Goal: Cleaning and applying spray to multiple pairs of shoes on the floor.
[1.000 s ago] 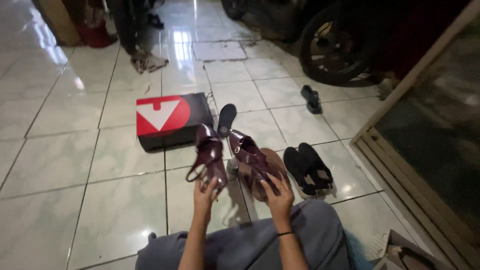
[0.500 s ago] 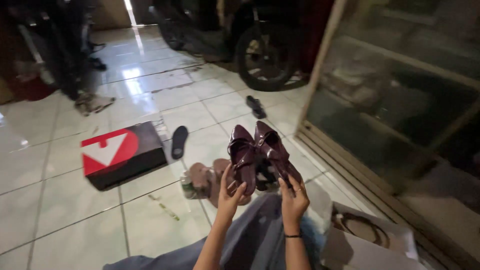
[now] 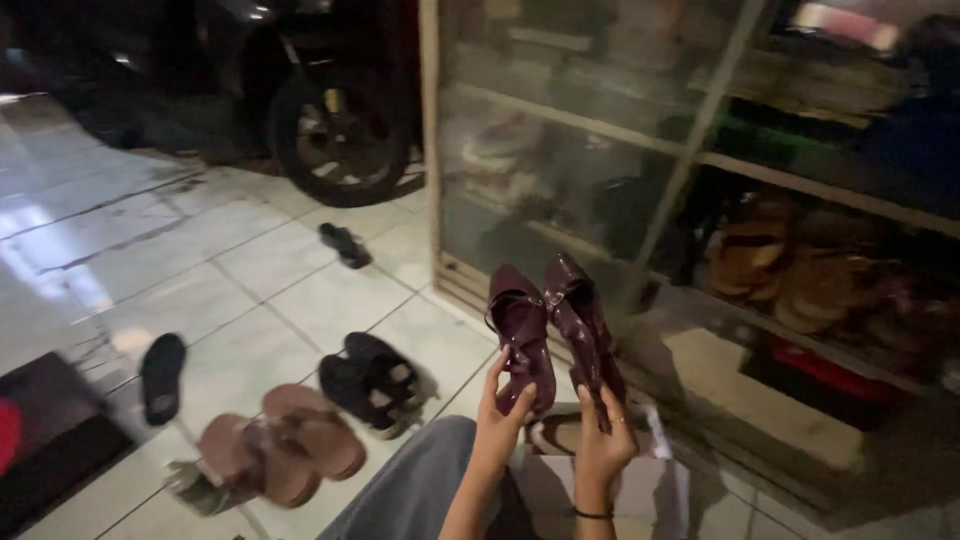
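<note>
My left hand (image 3: pixel 500 415) grips the heel end of a glossy maroon strapped shoe (image 3: pixel 522 332), toe pointing up. My right hand (image 3: pixel 604 440) holds the matching maroon shoe (image 3: pixel 582 322) the same way. The two shoes are side by side and nearly touching, raised in front of a glass-fronted shoe cabinet (image 3: pixel 700 200). Directly below my hands lies an open white shoe box (image 3: pixel 640 485) on the floor, with another shoe partly visible inside. My grey-trousered leg (image 3: pixel 410 490) stretches out below the left hand.
On the tiled floor lie a brown pair of sandals (image 3: pixel 285 455), a black pair of shoes (image 3: pixel 372 382), a black insole (image 3: pixel 162 377) and a lone black sandal (image 3: pixel 345 245). A red-and-black box (image 3: pixel 35 440) sits at the left edge. A motorbike wheel (image 3: pixel 338 140) stands behind.
My view has swung right, from the floor towards the cabinet. Both hands carried the maroon shoes rightwards and brought them together, now over the white box.
</note>
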